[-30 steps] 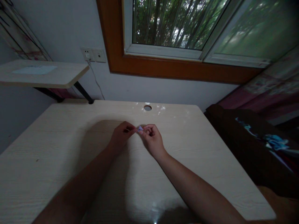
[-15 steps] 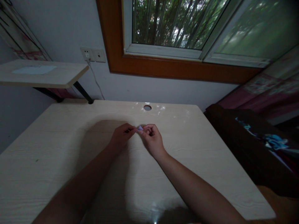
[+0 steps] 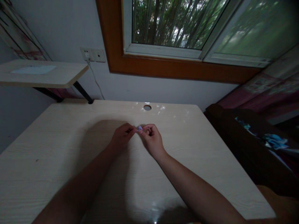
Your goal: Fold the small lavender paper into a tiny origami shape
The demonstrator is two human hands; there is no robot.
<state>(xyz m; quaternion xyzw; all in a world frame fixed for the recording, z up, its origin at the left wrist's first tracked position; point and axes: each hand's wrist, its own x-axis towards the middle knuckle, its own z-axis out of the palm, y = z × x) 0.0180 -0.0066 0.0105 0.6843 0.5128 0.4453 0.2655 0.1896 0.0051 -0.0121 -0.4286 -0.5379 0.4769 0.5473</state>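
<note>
A small pale purple piece, perhaps folded paper (image 3: 140,128), shows between my two hands over the desk (image 3: 187,149). It is too small for me to tell its exact kind. My right hand (image 3: 153,138) pinches it between thumb and fingers, from the right side. From the left, the thumb and fingertips of my left hand (image 3: 121,134) are pressed together at its near-left edge. My fingertips cover most of the piece. Both forearms reach in from the bottom of the view.
A raised shelf (image 3: 77,74) with a white sheet (image 3: 34,69) stands at the left on black legs. A round cable hole (image 3: 147,107) lies near the desk's back edge. Beyond are a socket (image 3: 92,55), a window (image 3: 168,25) and, at right, a dark surface with blue cloth (image 3: 275,141).
My left fingers have closed up slightly at the small purple piece. My right hand has hardly moved.
</note>
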